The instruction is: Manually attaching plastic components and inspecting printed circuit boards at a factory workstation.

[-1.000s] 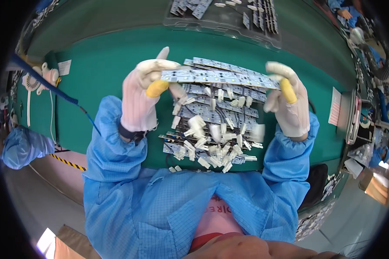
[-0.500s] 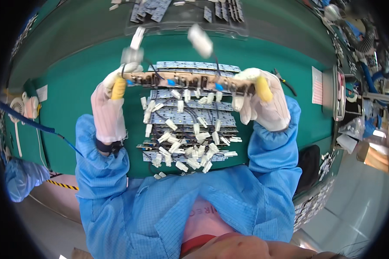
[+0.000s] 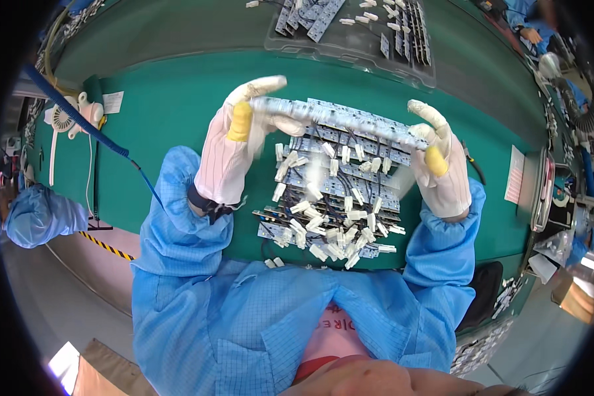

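Observation:
A long strip circuit board (image 3: 344, 119), smeared by motion, is held level by its two ends above the far side of the pile. Its pale face with small dots is toward me. My left hand (image 3: 243, 115), in a white glove with a yellow thumb cover, grips the left end, other fingers stretched out. At the right end my right hand (image 3: 437, 148), gloved alike, holds the board between thumb and fingers. Beneath lie overlapping strip circuit boards (image 3: 375, 177) in rows, with many white plug connectors (image 3: 336, 241) on dark wires heaped toward me.
A clear plastic tray (image 3: 350, 58) with more boards stands at the back. Pliers (image 3: 474, 164) lie right of my right hand, near a printed sheet (image 3: 515, 173). A small white fan (image 3: 65, 119) and a blue coiled hose (image 3: 89, 122) are at the left. The green mat (image 3: 158, 99) covers the table.
The held board has turned from its brown component side to its pale dotted face. Its connectors swung from above to below, blurred. The whole view has shifted, moving the scene rightward.

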The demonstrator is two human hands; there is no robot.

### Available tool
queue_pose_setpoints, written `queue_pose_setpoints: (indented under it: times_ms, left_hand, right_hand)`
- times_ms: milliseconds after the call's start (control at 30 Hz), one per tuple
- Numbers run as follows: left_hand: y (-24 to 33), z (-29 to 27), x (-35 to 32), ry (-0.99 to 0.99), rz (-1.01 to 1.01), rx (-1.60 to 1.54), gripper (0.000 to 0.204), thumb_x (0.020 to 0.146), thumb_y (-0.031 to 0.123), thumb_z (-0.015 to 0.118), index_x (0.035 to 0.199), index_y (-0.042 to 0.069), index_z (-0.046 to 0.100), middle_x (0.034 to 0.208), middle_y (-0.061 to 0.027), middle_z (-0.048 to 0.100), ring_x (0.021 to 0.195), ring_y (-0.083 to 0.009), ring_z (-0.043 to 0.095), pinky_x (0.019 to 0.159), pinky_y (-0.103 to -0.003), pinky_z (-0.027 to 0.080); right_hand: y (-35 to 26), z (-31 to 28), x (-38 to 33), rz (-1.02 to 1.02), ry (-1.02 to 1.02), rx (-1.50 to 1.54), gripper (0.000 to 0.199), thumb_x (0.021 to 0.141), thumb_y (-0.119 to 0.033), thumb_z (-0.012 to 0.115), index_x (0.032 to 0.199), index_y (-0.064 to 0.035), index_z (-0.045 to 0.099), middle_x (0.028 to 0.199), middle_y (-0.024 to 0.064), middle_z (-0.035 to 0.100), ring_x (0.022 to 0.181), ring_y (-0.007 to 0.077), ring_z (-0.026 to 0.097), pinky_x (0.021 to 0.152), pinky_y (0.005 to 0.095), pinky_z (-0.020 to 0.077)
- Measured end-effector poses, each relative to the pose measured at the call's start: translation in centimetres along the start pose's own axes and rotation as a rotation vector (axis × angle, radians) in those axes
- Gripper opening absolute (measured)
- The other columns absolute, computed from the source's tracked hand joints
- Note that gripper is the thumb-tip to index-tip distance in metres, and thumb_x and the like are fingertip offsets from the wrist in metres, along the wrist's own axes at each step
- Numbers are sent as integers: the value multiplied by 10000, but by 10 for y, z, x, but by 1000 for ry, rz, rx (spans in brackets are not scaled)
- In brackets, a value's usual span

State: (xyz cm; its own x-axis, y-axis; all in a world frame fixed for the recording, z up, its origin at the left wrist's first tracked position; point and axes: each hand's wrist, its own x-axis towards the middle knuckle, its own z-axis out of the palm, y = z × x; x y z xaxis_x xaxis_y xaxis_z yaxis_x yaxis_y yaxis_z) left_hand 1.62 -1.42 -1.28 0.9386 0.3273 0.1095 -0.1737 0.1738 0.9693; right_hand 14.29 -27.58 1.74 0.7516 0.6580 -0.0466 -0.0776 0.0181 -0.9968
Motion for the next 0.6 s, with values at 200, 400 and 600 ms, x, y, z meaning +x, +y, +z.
queue_pose_setpoints:
  times_ms: [200,400,600]
  left_hand:
    - [34,-70,31,272,-83,413,289,838,18,420,1085,17,570,903,-66,605,804,-145,592,751,-254,477]
    - [2,-199,43,310,-82,929,261,874,123,541,1122,60,591,1001,-50,635,985,-167,587,855,-287,439]
    - [35,-60,26,136,252,824,342,861,193,620,1182,84,580,1163,-90,605,1129,-205,539,971,-331,394]
  right_hand:
    - [24,-38,18,-158,170,-486,489,806,-179,675,1244,-58,497,994,70,597,811,148,569,705,233,450]
    - [50,-42,28,-313,94,-1216,289,739,-100,698,998,-112,571,1127,82,568,1120,307,496,909,388,430]
    - [10,-15,4,-146,114,67,338,770,-149,723,1022,-40,526,1014,108,573,778,149,568,691,257,446]
